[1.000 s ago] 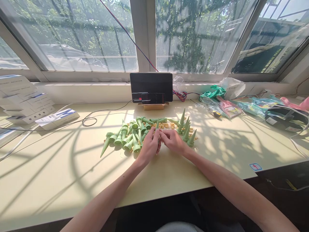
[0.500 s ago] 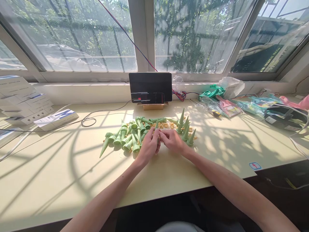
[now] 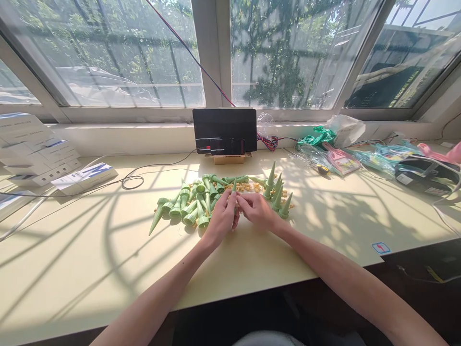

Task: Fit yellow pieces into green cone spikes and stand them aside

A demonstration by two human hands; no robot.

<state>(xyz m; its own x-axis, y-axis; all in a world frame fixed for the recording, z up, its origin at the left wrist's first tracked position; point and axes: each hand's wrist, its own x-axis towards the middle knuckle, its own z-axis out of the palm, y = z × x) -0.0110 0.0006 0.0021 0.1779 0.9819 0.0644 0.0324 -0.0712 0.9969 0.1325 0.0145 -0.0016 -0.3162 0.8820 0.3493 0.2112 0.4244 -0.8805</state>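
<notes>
My left hand [image 3: 222, 217] and my right hand [image 3: 256, 210] meet at the middle of the cream table [image 3: 90, 250], fingers closed together around one green plastic cone spike [image 3: 234, 188] whose tip points up between them. Behind my left hand lies a heap of the same green spikes [image 3: 187, 204], most on their sides. To the right of my right hand, several green spikes stand upright [image 3: 276, 191]. Small yellow pieces [image 3: 247, 186] are scattered between the heap and the standing spikes.
A dark tablet on a stand [image 3: 224, 129] is at the back centre with a cable loop [image 3: 132, 182] to its left. Papers and boxes [image 3: 43, 156] lie far left. Plastic bags and tools [image 3: 338, 154] crowd the back right. The table's front edge runs below my forearms.
</notes>
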